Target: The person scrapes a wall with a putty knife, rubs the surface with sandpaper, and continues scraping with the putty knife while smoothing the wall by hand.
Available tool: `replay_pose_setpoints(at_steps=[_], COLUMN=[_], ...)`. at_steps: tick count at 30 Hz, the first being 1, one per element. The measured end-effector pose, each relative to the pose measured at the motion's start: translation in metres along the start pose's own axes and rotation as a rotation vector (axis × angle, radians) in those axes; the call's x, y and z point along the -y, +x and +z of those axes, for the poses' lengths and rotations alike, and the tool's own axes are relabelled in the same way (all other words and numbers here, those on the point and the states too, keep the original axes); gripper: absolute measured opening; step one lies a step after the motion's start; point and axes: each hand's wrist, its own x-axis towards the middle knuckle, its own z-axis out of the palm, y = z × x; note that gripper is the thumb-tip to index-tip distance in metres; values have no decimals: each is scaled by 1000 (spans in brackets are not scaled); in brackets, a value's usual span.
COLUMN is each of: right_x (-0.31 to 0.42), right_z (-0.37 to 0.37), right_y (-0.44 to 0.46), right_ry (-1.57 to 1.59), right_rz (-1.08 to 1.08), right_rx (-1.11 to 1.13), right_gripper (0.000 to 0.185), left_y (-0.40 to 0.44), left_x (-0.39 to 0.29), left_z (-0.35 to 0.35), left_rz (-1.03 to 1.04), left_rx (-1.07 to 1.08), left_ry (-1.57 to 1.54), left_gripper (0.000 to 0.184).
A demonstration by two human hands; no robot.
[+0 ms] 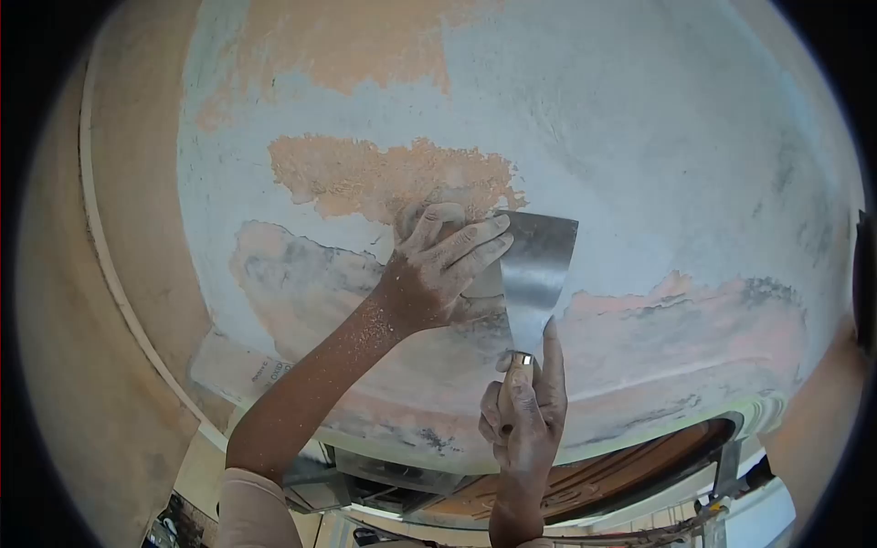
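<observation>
Metal scraper (530, 310) — handle (519, 376) in right fingers (554, 370), blade (541, 260) by left fingers (473, 235)

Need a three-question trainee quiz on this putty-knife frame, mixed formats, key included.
1. Which hand grips the putty knife?
2. True or false: the blade is above the handle in this view.
3. What colour is the rough patch just above the left hand? A) green B) peach-orange C) black

Key: 1. The right hand. 2. True. 3. B.
</observation>
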Motion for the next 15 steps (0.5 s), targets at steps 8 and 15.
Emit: replay_pose_setpoints(at_steps=[8,15], right_x=[-7,-5], right_z=[4,-2], right_y=[-6,-4], right_ry=[41,38], right_rz=[-1,-19], right_rx=[-26,-1], right_gripper=[66,63], left_y=[-8,-10], left_x=[1,-3], left_z=[-2,-1], left_rz=[21,6], left_rx=[-11,-17], left_ry=[7,-3], left_gripper=[58,61])
